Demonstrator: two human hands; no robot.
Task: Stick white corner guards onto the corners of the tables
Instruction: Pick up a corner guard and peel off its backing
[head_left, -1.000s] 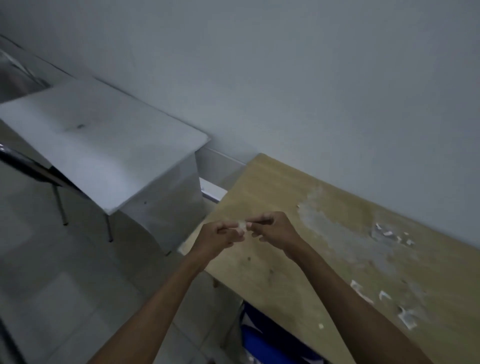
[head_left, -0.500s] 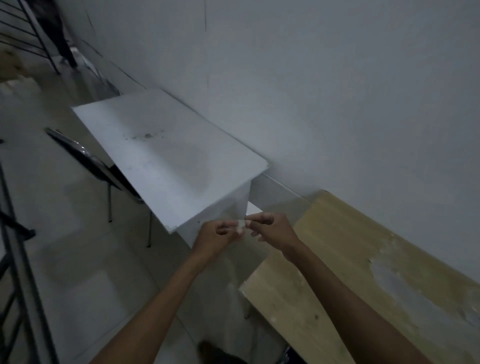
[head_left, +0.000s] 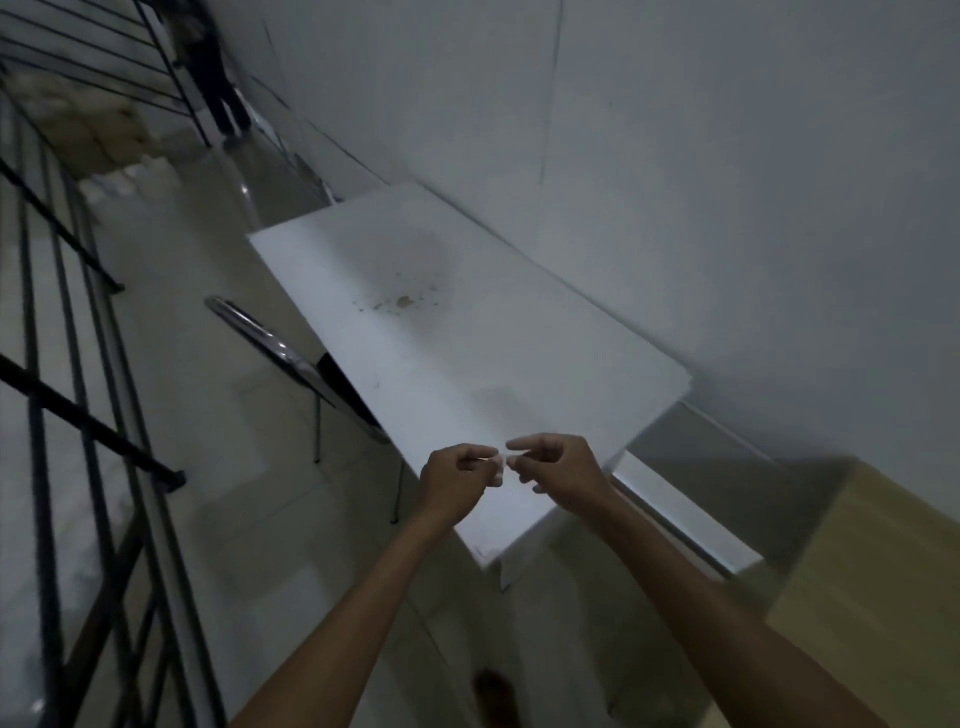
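So we're looking down at a big plain white wall (head_left: 727, 156) running along the right side, with a pale tiled floor (head_left: 197, 415) taking up most of the left. Pushed against that wall is the white table (head_left: 467, 353), long and rectangular, with a little patch of brownish specks (head_left: 400, 301) near the middle of its top; its near corner (head_left: 485, 558) points toward us and looks bare as far as we can tell. Down in the lower right there's a slice of a wooden table (head_left: 883, 571), light tan, set just beside the white one with a narrow gap between them. On the far left a black metal railing (head_left: 78, 415) cuts diagonally across the frame. Tucked under the left edge of the white table is a chair (head_left: 280, 348) with a shiny chrome frame and dark seat. Way off at the top left we can see someone's dark-clad legs (head_left: 221, 98), pretty blurry. Now the hands: both are held up together over the near end of the white table, not touching it from what we can see. Our left hand (head_left: 457, 486) has its fingers curled in, pinching the white corner guard (head_left: 497, 464), a tiny pale piece sitting right between the two hands. Our right hand (head_left: 558, 470) meets it from the other side, thumb and middle fingers nipping the same piece while the index finger sticks out straight above it. The guard itself is too small and dim to make out its shape.
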